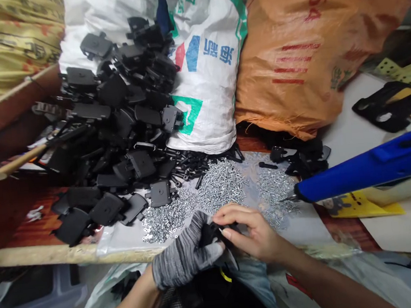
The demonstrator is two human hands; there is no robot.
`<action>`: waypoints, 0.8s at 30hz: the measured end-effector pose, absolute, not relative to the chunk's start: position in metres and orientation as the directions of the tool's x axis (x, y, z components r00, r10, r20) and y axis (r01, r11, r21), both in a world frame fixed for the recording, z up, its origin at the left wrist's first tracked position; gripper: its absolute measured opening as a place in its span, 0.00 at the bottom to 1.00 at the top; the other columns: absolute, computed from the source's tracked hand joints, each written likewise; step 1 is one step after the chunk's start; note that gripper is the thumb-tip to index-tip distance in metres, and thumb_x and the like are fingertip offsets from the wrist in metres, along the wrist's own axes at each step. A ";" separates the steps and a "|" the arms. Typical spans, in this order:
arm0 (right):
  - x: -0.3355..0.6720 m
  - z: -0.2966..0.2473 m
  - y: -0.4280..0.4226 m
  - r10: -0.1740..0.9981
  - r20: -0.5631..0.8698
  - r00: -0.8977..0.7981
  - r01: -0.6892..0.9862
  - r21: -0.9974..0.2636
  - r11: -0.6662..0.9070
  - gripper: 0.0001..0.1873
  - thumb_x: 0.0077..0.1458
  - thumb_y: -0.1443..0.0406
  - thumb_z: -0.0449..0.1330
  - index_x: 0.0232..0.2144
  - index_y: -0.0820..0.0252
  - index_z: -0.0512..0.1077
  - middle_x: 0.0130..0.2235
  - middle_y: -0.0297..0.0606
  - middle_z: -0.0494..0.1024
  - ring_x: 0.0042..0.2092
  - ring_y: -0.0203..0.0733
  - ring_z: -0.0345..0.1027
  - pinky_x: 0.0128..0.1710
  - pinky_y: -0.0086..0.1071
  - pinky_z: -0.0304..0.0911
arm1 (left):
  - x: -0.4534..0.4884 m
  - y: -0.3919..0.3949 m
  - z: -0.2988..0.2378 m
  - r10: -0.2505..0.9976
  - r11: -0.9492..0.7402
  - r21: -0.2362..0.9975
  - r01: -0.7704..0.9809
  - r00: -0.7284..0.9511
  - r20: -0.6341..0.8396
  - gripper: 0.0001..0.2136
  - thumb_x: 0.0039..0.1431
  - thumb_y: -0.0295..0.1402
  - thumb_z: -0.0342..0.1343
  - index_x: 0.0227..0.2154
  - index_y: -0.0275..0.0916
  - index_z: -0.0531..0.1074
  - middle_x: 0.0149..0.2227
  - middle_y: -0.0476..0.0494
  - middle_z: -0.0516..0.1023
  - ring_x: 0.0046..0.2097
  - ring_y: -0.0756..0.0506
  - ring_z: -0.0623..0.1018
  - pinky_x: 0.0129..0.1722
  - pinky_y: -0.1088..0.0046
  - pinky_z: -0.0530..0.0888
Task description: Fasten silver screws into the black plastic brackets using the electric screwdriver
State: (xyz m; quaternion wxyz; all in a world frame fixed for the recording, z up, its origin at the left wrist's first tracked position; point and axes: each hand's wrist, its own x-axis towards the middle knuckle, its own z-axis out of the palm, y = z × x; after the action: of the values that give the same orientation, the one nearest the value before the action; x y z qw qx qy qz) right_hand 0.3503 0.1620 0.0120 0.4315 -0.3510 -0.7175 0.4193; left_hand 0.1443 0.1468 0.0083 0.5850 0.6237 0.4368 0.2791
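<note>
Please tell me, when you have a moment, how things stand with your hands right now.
Left hand, gray-gloved, and right hand both on a black plastic part. Loose screws just ahead. Blue electric screwdriver to the right, not held.

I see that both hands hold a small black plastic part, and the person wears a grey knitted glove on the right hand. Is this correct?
Not quite: the glove is on the other hand. The head view shows the grey knitted glove on the left hand, and the right hand is bare. Both hands do hold the small black plastic part.
</note>
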 end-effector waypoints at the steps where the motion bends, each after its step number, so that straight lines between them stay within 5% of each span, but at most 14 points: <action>1: 0.346 0.010 0.161 0.876 0.330 -0.351 0.136 -0.908 0.396 0.09 0.60 0.69 0.60 0.41 0.56 0.78 0.43 0.42 0.82 0.47 0.42 0.76 0.48 0.38 0.72 | 0.142 0.146 0.011 0.889 0.073 0.978 0.195 0.432 -0.153 0.19 0.63 0.42 0.58 0.52 0.40 0.68 0.52 0.41 0.76 0.52 0.40 0.76 0.56 0.60 0.73; 7: 0.325 0.003 0.164 0.857 0.324 -0.400 0.111 -0.912 0.396 0.07 0.60 0.68 0.60 0.39 0.57 0.77 0.41 0.42 0.82 0.45 0.42 0.76 0.47 0.38 0.72 | 0.133 0.145 0.014 0.881 0.092 0.965 0.246 0.431 -0.194 0.18 0.63 0.45 0.58 0.50 0.39 0.70 0.48 0.41 0.77 0.49 0.40 0.75 0.53 0.59 0.73; 11: 0.316 0.002 0.165 0.878 0.354 -0.323 0.081 -0.914 0.399 0.08 0.61 0.69 0.59 0.40 0.57 0.77 0.42 0.42 0.82 0.46 0.43 0.76 0.48 0.39 0.71 | 0.128 0.144 0.013 0.952 0.104 0.975 0.195 0.263 -0.155 0.17 0.64 0.45 0.55 0.50 0.40 0.69 0.50 0.42 0.76 0.50 0.41 0.75 0.55 0.60 0.72; 15: 0.311 -0.001 0.162 0.861 0.342 -0.375 0.096 -0.910 0.403 0.08 0.58 0.70 0.61 0.39 0.56 0.77 0.40 0.41 0.82 0.45 0.43 0.76 0.47 0.39 0.71 | 0.124 0.144 0.014 0.905 0.119 0.944 0.307 0.358 -0.230 0.18 0.60 0.46 0.59 0.45 0.38 0.71 0.45 0.42 0.77 0.46 0.41 0.76 0.49 0.61 0.75; 21: 0.310 -0.007 0.156 0.879 0.321 -0.353 0.139 -0.911 0.389 0.07 0.59 0.69 0.60 0.38 0.55 0.77 0.38 0.39 0.82 0.44 0.44 0.75 0.47 0.41 0.70 | 0.126 0.140 0.009 0.921 0.092 0.967 0.237 0.348 -0.173 0.14 0.61 0.44 0.57 0.44 0.40 0.71 0.44 0.43 0.79 0.45 0.41 0.77 0.47 0.63 0.76; 24: 0.314 -0.006 0.165 0.871 0.307 -0.384 0.201 -0.893 0.403 0.09 0.62 0.66 0.60 0.43 0.52 0.78 0.46 0.41 0.81 0.50 0.45 0.73 0.52 0.44 0.68 | 0.115 0.147 0.007 0.952 0.021 0.953 0.302 0.284 -0.111 0.12 0.60 0.42 0.58 0.41 0.40 0.71 0.40 0.44 0.79 0.41 0.43 0.78 0.43 0.64 0.76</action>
State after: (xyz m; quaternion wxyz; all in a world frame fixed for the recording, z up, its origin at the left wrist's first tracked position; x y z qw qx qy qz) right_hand 0.3140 0.1651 -0.0060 0.4152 -0.3681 -0.7276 0.4035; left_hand 0.1149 0.1469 0.0074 0.5059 0.6214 0.5046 0.3213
